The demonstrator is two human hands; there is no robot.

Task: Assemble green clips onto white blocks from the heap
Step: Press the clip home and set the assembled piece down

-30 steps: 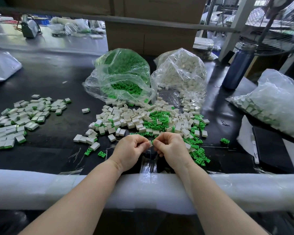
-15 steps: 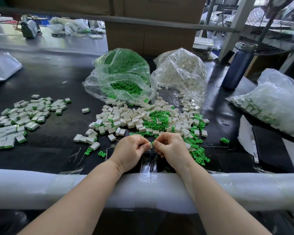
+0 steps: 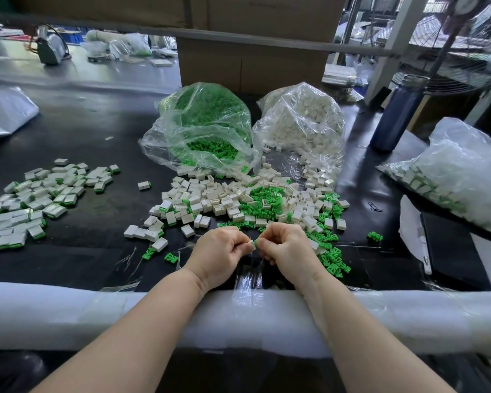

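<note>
Pinched between both hands at lower centre of the frame are a white block and a green clip, touching each other: the left hand curls its fingers round the block, the right hand curls round the clip.

Largest to smallest: the black table fills the middle of the frame, with a white padded edge along the bottom. At right lies a bag of finished pieces. At upper centre sit 2 open bags, a bag of green clips left of a bag of white blocks. Just below them, right above the hands, spreads the mixed heap of blocks and clips. At left centre lies a pile of assembled blocks. A blue bottle stands at upper right.
</note>
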